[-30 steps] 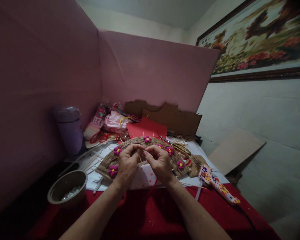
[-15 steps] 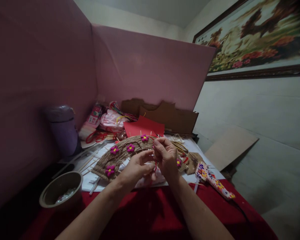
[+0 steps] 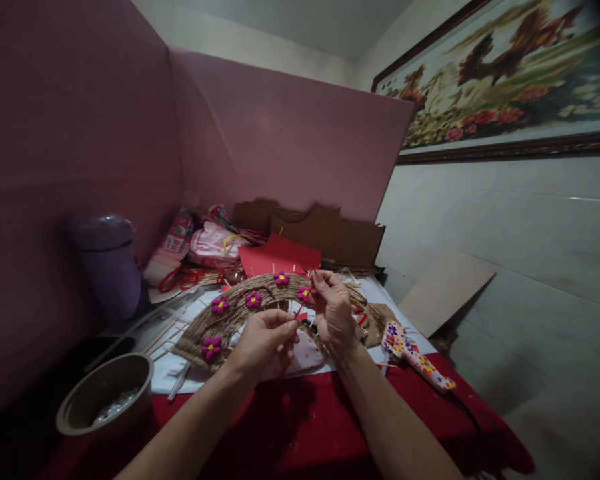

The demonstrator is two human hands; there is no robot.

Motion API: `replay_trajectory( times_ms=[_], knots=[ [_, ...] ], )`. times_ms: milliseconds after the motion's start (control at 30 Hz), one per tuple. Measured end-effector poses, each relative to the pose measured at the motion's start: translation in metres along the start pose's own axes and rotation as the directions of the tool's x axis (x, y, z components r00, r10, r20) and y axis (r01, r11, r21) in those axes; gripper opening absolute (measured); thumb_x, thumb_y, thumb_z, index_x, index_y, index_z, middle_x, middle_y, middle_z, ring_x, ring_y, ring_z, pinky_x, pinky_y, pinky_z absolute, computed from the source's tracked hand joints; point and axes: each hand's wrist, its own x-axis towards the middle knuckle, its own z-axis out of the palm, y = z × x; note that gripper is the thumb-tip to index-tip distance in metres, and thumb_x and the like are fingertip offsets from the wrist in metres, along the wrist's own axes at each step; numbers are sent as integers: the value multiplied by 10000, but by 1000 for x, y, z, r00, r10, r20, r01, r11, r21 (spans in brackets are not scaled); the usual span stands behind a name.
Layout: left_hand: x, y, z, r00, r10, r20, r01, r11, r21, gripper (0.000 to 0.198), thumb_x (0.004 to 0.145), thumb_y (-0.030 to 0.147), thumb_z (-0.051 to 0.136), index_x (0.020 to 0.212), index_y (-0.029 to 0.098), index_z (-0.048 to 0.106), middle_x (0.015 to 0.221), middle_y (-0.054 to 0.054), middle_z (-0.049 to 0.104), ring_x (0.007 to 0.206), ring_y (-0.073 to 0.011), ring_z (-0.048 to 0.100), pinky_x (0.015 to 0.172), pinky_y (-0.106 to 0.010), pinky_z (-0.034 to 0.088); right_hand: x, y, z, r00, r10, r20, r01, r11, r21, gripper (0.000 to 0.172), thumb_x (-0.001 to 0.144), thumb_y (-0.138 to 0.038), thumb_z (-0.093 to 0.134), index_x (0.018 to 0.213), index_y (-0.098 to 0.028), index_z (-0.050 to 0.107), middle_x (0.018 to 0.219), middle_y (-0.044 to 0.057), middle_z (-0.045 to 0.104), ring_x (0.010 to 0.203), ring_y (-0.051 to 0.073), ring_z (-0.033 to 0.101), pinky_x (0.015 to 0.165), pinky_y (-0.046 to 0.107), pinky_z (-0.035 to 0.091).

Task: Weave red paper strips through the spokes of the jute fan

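Note:
A thin red cord (image 3: 305, 300) runs taut and slanting between my two hands. My left hand (image 3: 266, 339) pinches its lower part between thumb and fingertips. Higher and to the right, my right hand (image 3: 334, 308) pinches the upper end. Behind them lies an arch of brown twine (image 3: 240, 316) wound over thin sticks, whose ends poke out along its edges. Magenta flowers with yellow centres (image 3: 253, 299) are fixed on it. My right hand and wrist hide the arch's right part. A pale spotted cloth item (image 3: 305, 353) sits under the arch.
A bowl of clear beads (image 3: 105, 393) stands at the front left, near a purple tumbler (image 3: 111, 267). A flower-patterned glue gun (image 3: 415, 357) with a black cable lies right. Red paper (image 3: 280, 253), bagged materials (image 3: 217, 243) and brown cardboard (image 3: 325, 230) are at the back.
My hands have moved apart, the left down and left, so the red cord now shows stretched between them. The view has shifted slightly to the right.

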Motion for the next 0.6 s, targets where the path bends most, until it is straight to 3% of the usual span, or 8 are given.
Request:
replay_trajectory(
  times_ms=[200,400,600],
  knots=[
    [1,0,-3,1000,8,-3,-8,999,36,318,577,372,754,648,121,573,514,-6,595,288,-39,394,294,-163,212,1,-1,-1,997,71,31,-73,995,69,253,616,-271,757,717,-167,549,651,-43,507,468,42,370,400,165,284],
    [0,0,-7,992,-33,121,29,999,39,215,750,334,567,699,126,586,530,-8,602,253,-6,262,285,-161,91,4,-1,-4,992,116,56,-120,990,79,265,595,-262,770,717,-167,555,695,-35,534,465,39,375,379,162,281],
    [-1,4,-7,981,-97,169,104,994,-34,342,799,444,496,715,128,599,489,-28,598,244,-24,294,292,-172,111,4,-2,-4,984,141,108,-148,987,61,238,630,-281,742,725,-170,554,730,-29,538,475,41,387,379,156,305]
  ],
)
